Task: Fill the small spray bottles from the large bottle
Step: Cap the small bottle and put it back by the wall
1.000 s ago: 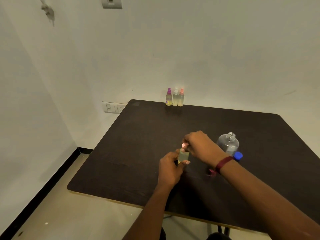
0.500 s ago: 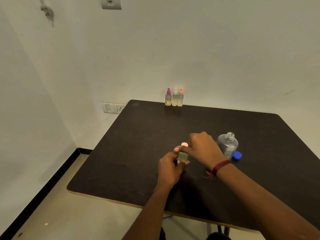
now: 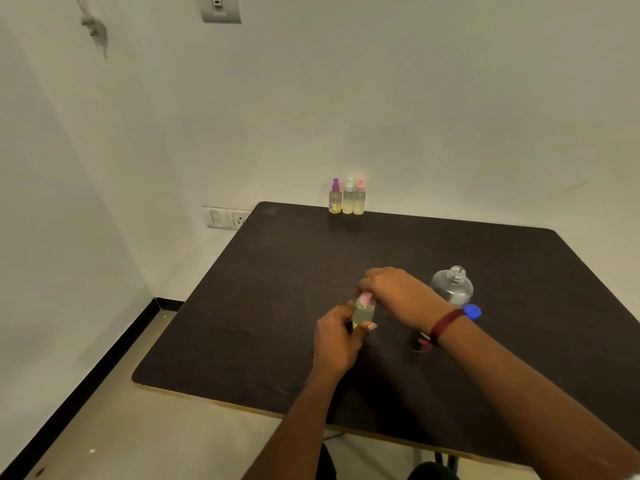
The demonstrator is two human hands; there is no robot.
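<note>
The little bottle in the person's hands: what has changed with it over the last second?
The right hand, pinching the pink cap, has brought it slightly lower onto the small spray bottle; the left hand still grips that bottle. The open large bottle, its blue cap beside it and the three far spray bottles stayed put.

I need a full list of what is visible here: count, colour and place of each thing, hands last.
row of spray bottles: three, purple, white and orange tops, far table edge
held spray bottle: one, yellowish, pink top, table middle
large bottle: one, clear, uncapped, right of the hands
cap: one, blue, beside the large bottle
table: one, dark brown
wall socket: one, white, left of the table
wristband: one, red, right wrist
left hand: one, holds the held spray bottle
right hand: one, grips the pink top
</note>
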